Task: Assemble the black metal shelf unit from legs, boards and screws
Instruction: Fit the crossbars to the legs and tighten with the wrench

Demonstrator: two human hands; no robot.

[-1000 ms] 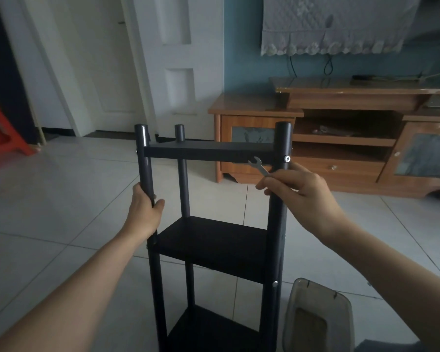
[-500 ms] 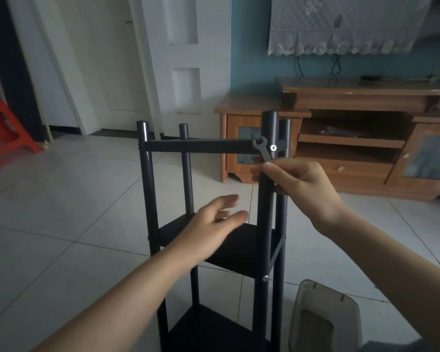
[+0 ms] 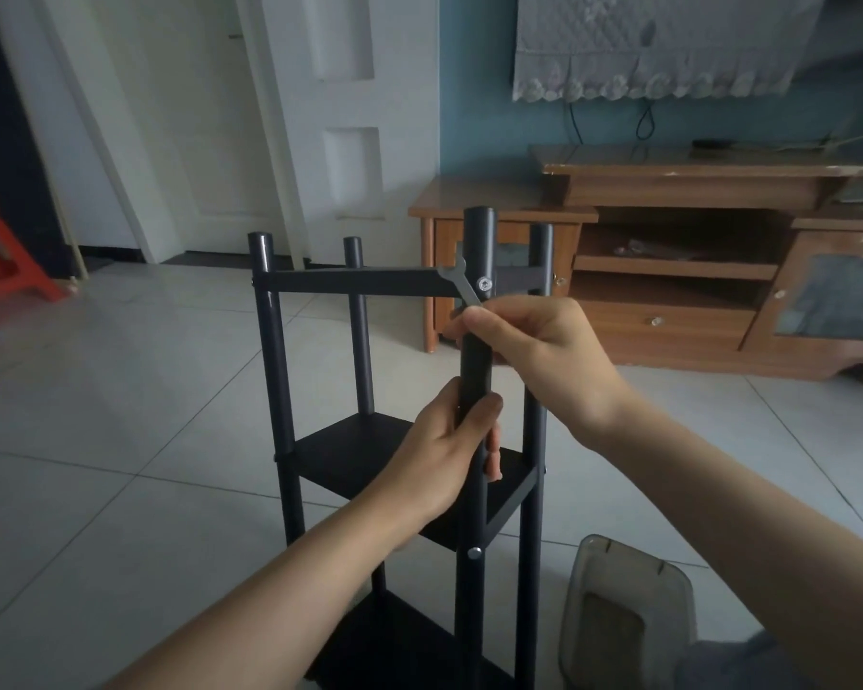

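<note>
**Both hands on the near leg of the black shelf unit**

The tall black metal shelf unit (image 3: 394, 455) stands upright on the pale grey tiled floor (image 3: 120, 465), filling the centre of the frame from the middle down to the bottom edge. Four round black legs rise above its top black crossbar (image 3: 360, 282); a black middle board (image 3: 350, 453) sits lower, and another board shows near the bottom edge.

The left hand (image 3: 444, 450) grips the nearest black leg (image 3: 477, 351) just below centre, its fingers curled round the tube with the thumb across the front. Above it, the right hand (image 3: 534, 351) pinches the handle of a small flat grey metal spanner (image 3: 462, 286) between thumb and curled fingers; the spanner's open head lies against the crossbar, just left of a silver screw (image 3: 484, 284) in the leg. A second silver screw (image 3: 474, 553) shows lower down the same leg.

At the lower right, on the floor just beside the shelf, sits a clear plastic container (image 3: 629, 615). Across the right half of the frame, a brown wooden TV cabinet (image 3: 668, 271) stands against a teal wall (image 3: 479, 92), with a grey lace-edged cloth (image 3: 658, 47) hanging at the upper right. White panelled doors (image 3: 270, 117) fill the upper left, and a red plastic stool (image 3: 6, 261) sits at the left edge.
</note>
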